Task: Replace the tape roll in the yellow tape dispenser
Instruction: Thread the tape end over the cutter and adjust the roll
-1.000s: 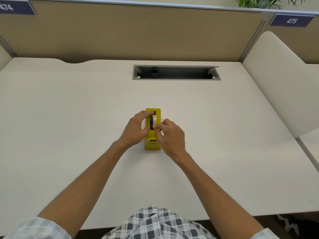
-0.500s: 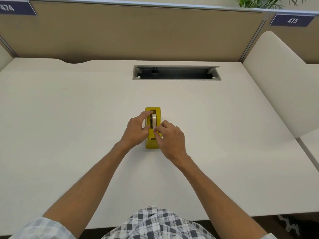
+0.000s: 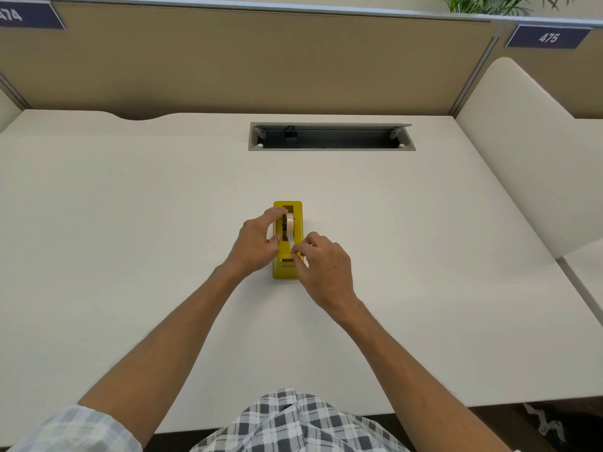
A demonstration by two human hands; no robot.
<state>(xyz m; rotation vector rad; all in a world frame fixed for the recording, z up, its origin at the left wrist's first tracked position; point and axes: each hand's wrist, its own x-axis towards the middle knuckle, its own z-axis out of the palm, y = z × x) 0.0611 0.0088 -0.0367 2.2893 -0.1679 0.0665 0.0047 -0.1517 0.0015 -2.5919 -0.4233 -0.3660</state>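
The left hand (image 3: 254, 246) rests against the left side of the glossy yellow plastic tape dispenser (image 3: 287, 240), its fingers curled partway: the forefinger reaches over the top edge beside the roll and the thumb presses the flank lower down, so the hand grips the dispenser body between them. The right hand (image 3: 321, 264) sits at the dispenser's near right corner with thumb and forefinger pinched together on the free end of a pale strip of tape (image 3: 290, 239), which runs from the roll toward the cutter end; the other fingers are folded loosely beneath. Whether the strip already touches the cutter cannot be told, since the fingertips cover that spot.

The small roll of translucent whitish tape (image 3: 289, 222) stands on edge in the dispenser's open slot, near its far end. The dispenser itself stands upright on the smooth white desk (image 3: 130, 223), lengthwise away from the person, about at the middle of the surface.

Beyond the dispenser, set into the desk, lies a long grey metal cable tray opening (image 3: 331, 137) with its flap raised. Behind that rises a tan fabric partition (image 3: 244, 60). Far to the dispenser's upper right hangs a dark blue number plate reading 475 (image 3: 548, 37). On the near side of the dispenser, a checked shirt (image 3: 293, 422) shows at the bottom edge.
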